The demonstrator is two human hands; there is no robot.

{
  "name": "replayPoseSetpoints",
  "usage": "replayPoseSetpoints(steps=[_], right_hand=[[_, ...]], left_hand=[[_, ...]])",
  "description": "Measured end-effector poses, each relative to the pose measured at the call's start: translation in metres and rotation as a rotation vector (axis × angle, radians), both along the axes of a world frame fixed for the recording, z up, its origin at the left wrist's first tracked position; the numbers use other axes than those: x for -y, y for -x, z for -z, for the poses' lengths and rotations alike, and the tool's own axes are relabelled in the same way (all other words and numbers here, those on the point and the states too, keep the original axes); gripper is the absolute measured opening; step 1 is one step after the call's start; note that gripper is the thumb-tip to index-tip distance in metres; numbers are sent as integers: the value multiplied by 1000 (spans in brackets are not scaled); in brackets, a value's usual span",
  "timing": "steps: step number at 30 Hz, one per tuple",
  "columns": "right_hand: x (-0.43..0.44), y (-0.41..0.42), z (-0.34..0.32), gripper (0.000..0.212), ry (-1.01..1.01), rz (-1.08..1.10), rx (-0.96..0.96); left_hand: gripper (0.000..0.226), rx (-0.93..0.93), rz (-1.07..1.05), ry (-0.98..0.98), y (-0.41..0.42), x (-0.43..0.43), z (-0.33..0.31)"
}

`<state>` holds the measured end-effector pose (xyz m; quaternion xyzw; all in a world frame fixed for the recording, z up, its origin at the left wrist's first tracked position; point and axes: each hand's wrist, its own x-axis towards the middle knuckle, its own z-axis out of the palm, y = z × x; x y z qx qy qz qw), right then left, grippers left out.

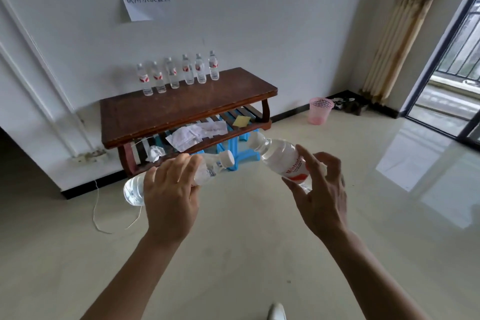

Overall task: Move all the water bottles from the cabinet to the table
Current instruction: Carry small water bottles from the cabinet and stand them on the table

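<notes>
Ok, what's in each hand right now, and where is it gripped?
Left hand holds a water bottle around its middle; right hand holds a second bottle around its label.

Left forearm [135, 267]: bare, rising from the bottom left edge, slanting up and right to the wrist.
Left hand [170, 191]: back facing the camera, fingers wrapped over the middle of the left bottle [133, 189], which lies nearly level with its cap pointing right.
Right forearm [371, 273]: bare, rising from the bottom right edge, slanting up and left.
Right hand [320, 189]: thumb along the label and fingers behind, gripping the lower half of the right bottle [279, 156], cap tilted up and left.
Spacing: hands at the same height, apart, not touching.
</notes>
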<state>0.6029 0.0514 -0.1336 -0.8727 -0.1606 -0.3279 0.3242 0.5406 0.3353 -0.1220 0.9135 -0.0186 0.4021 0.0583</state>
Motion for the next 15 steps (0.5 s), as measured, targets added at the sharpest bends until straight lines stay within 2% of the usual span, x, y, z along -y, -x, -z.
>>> replayPoseSetpoints(steps=[6, 7, 10, 15], right_hand=[[-48, -143, 27, 81, -84, -54, -43], [-68, -211, 27, 82, -129, -70, -42], [-93, -249, 28, 86, -129, -119, -119], [-173, -378, 10, 87, -138, -239, -121]], left_hand=[[61, -56, 24, 62, -129, -35, 6], [62, -33, 15, 72, -189, -53, 2], [65, -54, -20, 83, -218, -68, -5], [63, -34, -147, 134, -306, -134, -14]])
